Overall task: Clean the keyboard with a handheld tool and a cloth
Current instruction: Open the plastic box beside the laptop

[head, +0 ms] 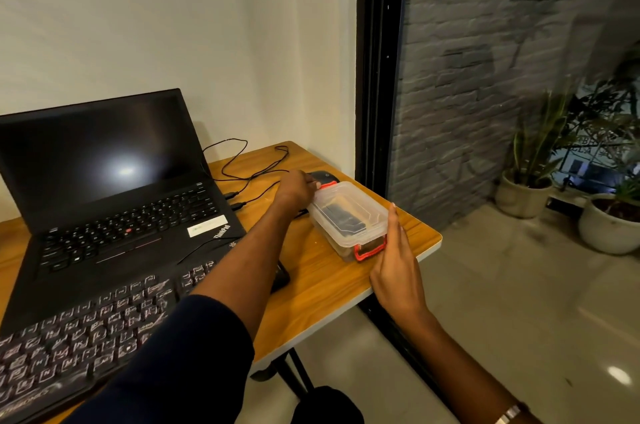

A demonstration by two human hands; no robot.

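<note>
- A wooden table (311, 288) is filling the lower left and centre of the frame, its right edge running diagonally toward the lower middle.
- A clear plastic box (348, 216) with red clips is sitting near the table's right edge, right of centre in the frame; its lid is on, and something dark is showing through the plastic, though what it is cannot be told.
- The left hand (294, 190) is reaching across to the far end of the box, fingers curled at the red clip (327, 185) there; whether they are actually pinching it cannot be told.
- The right hand (398, 271) is lying flat against the near right side of the box, fingers straight and pressed together, pointing toward the top of the frame.
- The keyboard (86, 330), black with pale key markings, is lying at the lower left of the frame, partly hidden by the left forearm in a dark sleeve.
- An open black laptop (104, 188) with a dark screen is standing behind the keyboard, at centre left.
- A black mouse (323, 176) is resting just beyond the box, and thin black cables (242, 164) are looping across the table toward the laptop.
- Potted plants (526, 188) are standing on the floor at the right of the frame.
</note>
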